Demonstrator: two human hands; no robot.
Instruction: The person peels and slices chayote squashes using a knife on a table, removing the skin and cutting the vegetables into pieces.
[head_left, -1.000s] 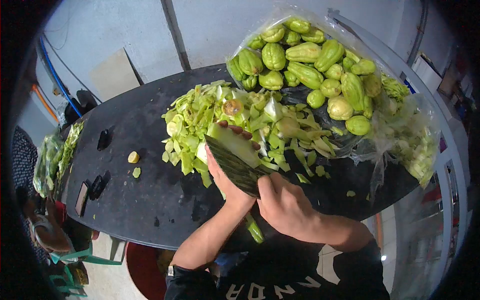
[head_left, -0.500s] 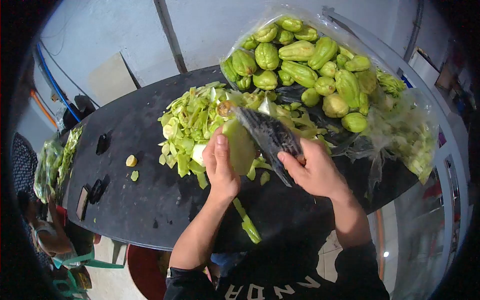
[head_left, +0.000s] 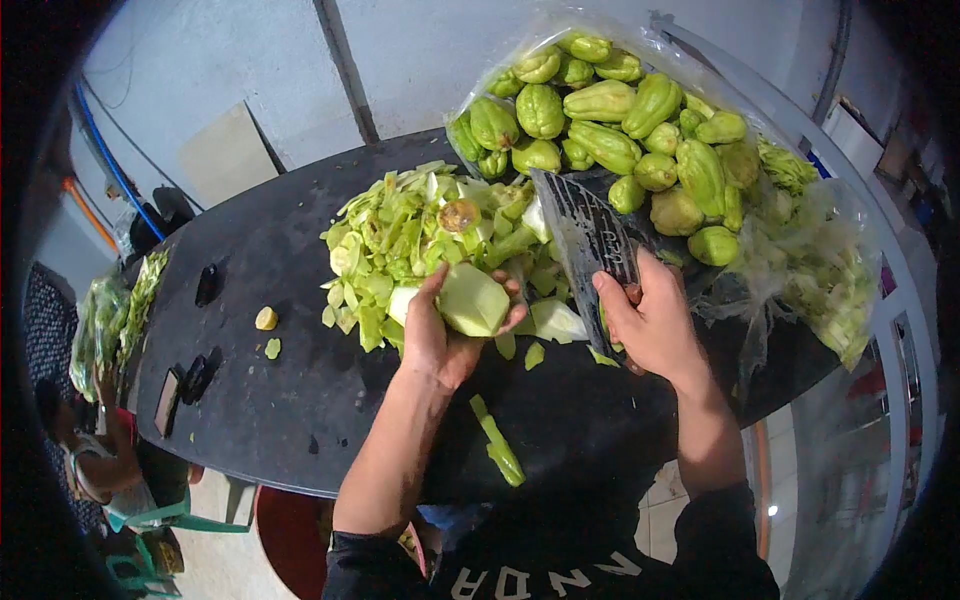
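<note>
The left hand (head_left: pixel 450 335) grasps a peeled chayote (head_left: pixel 474 300), its thumb on one side and its fingertips curling round the other, so that the pale, faceted flesh faces up just in front of a heap of chayote peelings (head_left: pixel 385 255) on the dark oval table (head_left: pixel 260 420). The right hand (head_left: pixel 650 315) is closed around the grip end of a broad-bladed cleaver (head_left: pixel 585 225), most of the handle hidden by the fingers; the wet, dark blade is tilted, its far end leaning up and to the left, and stands apart from the chayote. Nearer the wearer, a strip of green peel (head_left: pixel 497 440) lies by itself on the tabletop. Behind the cleaver, many unpeeled chayotes (head_left: pixel 605 150) crowd an open clear plastic bag (head_left: pixel 470 110), and to the right a second clear bag (head_left: pixel 825 285) holds light green pieces that are too blurred to identify. On the left part of the table are a small yellowish cut end (head_left: pixel 266 318), a green slice (head_left: pixel 273 348) beside it and a phone-like slab (head_left: pixel 166 402). Beyond that edge, another person (head_left: pixel 105 470) sits low.
</note>
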